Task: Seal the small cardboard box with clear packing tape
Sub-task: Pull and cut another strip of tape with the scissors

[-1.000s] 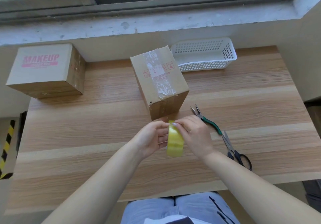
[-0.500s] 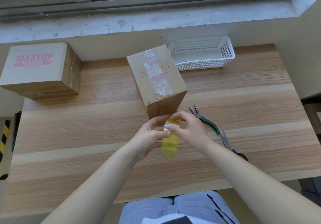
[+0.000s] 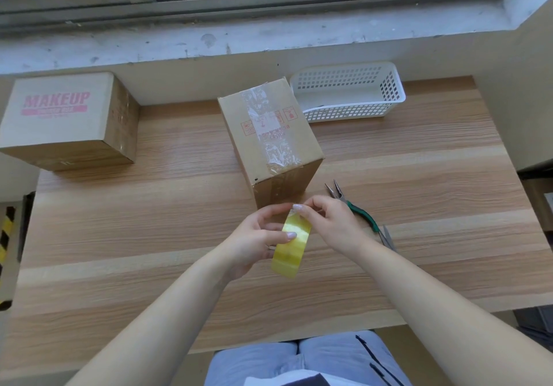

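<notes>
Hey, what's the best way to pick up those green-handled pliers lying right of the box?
Grip the pliers by their green handles, coming down from above on the near right. They lie flat, thin metal tips pointing away beside the small box, handles trailing toward you. Mind the scissors lying at the handle ends.

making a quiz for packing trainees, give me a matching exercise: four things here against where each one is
Things:
1 tape roll
2 white basket
3 pliers
4 MAKEUP box

Places:
a far left, by the wall
b on the table beside the right hand
c gripped by the left hand
d behind the small cardboard box, to its right

Pairs: 1-c, 2-d, 3-b, 4-a
</notes>
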